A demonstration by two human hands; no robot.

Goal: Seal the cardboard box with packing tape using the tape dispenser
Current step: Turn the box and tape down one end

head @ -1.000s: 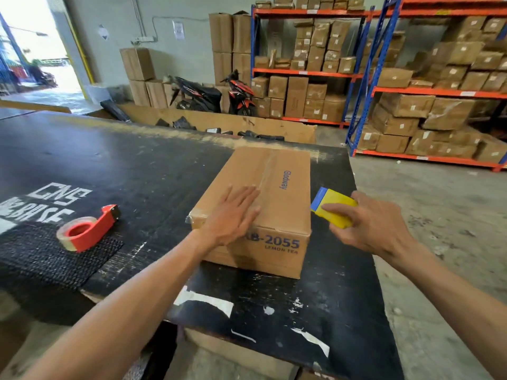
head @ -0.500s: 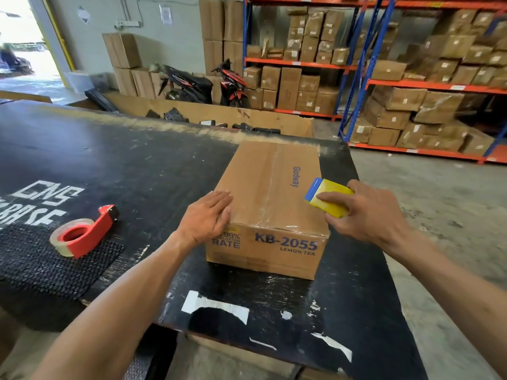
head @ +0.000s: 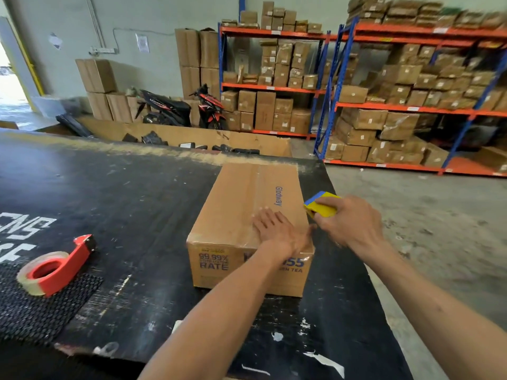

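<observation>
Black, scuffed worktop [head: 115, 193] in a warehouse, white lettering at its left edge. Near left: red tape dispenser [head: 56, 266] with a roll of clear tape, lying on a dark textured mat [head: 41, 311], well apart from both hands. Centre: closed cardboard box [head: 241, 204] near the worktop's right edge, long axis running near to far, clear tape along the top seam, blue print on the near face. Left hand [head: 277, 231] flat on the box top at the near right corner, fingers spread, grip open and holding nothing. Right hand [head: 354, 220] just beside the box's right side, grip closed around a yellow and blue scraper [head: 321, 205], the scraper's tip close to the top right edge of the box; contact with the box cannot be told. Beyond the worktop: low cardboard bin [head: 192, 135], two parked scooters [head: 186, 108], stacked cartons against the wall. Far right: blue and orange racking [head: 337, 86] loaded with cartons, on a concrete floor.
</observation>
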